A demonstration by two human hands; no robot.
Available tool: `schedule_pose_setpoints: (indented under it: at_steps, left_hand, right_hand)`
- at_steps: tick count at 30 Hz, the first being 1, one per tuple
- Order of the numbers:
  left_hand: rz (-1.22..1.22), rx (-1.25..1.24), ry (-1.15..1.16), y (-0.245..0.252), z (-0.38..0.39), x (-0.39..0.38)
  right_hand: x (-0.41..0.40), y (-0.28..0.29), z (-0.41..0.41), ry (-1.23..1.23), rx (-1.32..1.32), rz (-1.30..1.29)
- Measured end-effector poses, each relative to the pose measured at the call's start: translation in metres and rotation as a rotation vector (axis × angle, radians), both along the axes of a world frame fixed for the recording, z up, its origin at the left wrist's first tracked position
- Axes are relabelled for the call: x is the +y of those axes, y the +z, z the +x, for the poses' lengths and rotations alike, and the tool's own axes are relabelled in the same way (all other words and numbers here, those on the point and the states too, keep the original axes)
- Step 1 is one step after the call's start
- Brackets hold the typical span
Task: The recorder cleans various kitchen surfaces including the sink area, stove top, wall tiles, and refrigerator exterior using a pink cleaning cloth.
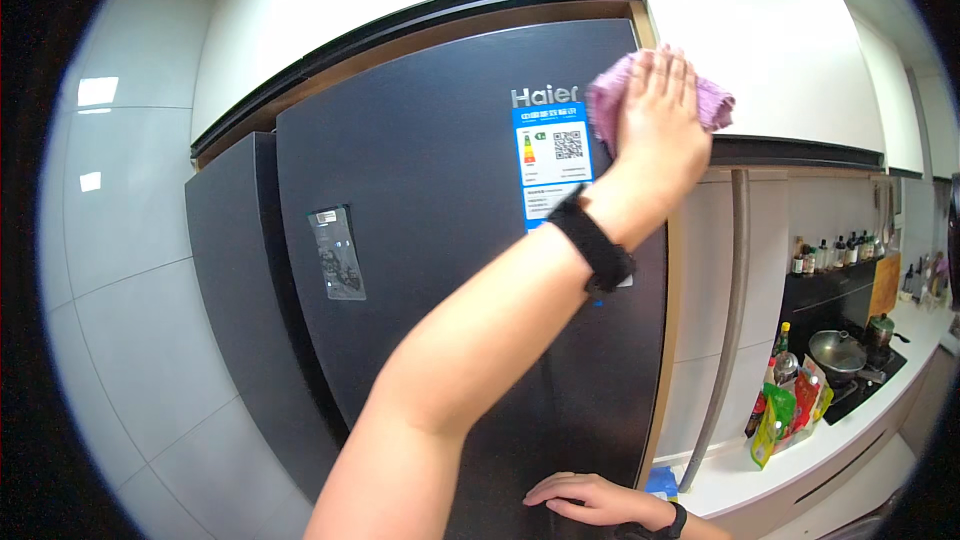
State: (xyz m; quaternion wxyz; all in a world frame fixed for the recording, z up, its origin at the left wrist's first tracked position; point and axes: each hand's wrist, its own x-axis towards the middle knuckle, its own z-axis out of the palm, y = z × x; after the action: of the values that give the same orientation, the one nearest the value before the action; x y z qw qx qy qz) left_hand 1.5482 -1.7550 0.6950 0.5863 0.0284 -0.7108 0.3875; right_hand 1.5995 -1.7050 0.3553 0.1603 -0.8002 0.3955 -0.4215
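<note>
My left hand (664, 120) presses a pinkish-purple cloth (611, 94) at the upper right of a dark grey Haier refrigerator door (435, 165). The cloth bunches out on both sides of the fingers and reaches past the door's edge. Below it, a blue-and-white energy label (553, 142) is stuck to the door, partly covered by my left forearm and its black wristband (592, 240). My right hand (589, 499) holds nothing and rests low against the door, fingers extended. A clear plastic sticker (336, 251) clings to the door further left.
White cabinets (757, 67) stand above and to the right. A vertical grey pipe (731, 315) rises from the white counter (825, 450). Food pouches (795, 405), a pan (837, 352) on the black cooktop (862, 390) and a bottle shelf (836, 266) lie at right. Wall tiles (142, 345) line the left.
</note>
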Motion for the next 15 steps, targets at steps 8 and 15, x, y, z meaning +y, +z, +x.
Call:
schedule_pose_setpoints:
  at_steps: [8,15]
  left_hand:
    - [0.036,0.169,-0.090,0.019,0.046,-0.048]
    - [0.027,0.295,0.020,0.032,0.097,-0.114]
  right_hand:
    - [0.014,-0.007,-0.019,-0.257,0.091,-0.561]
    - [0.055,0.044,-0.013,-0.514,0.047,-0.805]
